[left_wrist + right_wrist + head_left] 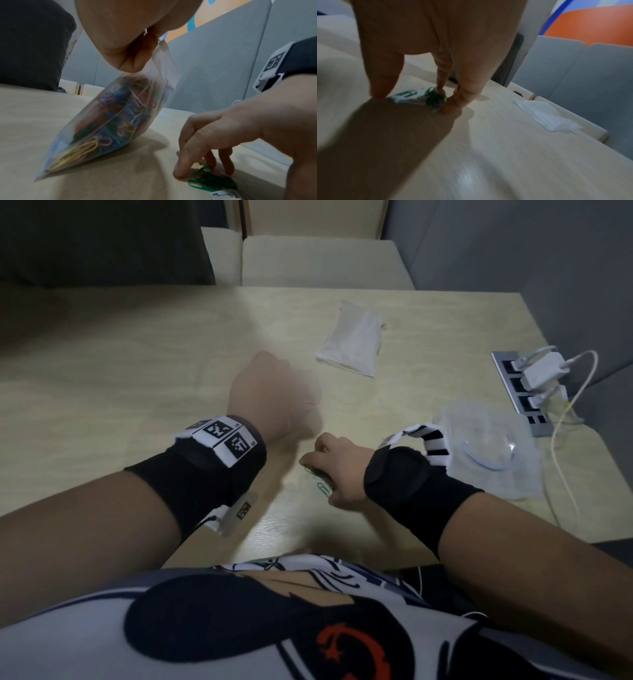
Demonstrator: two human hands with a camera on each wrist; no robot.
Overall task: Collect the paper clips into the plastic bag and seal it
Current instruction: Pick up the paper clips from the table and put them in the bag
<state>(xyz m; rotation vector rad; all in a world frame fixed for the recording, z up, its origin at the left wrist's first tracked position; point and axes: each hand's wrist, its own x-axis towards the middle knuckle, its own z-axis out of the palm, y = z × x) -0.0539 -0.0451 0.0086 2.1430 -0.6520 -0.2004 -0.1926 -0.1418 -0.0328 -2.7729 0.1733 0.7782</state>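
My left hand [274,395] pinches the top edge of a clear plastic bag [111,121] that holds several coloured paper clips. The bag hangs tilted, its lower corner touching the pale wooden table [120,371]. In the head view the bag is only a blur below the hand. To its right my right hand [325,463] is down on the table, thumb and fingertips [452,106] curled round a small heap of green and white paper clips [211,178], also seen as paper clips [419,96] and paper clips [322,482].
A white folded packet [352,340] lies further back on the table. A clear plastic container [486,446] sits right of my right wrist. Behind it is a power strip [527,392] with white chargers and a cable trailing over the right edge. Cream chairs stand beyond the table.
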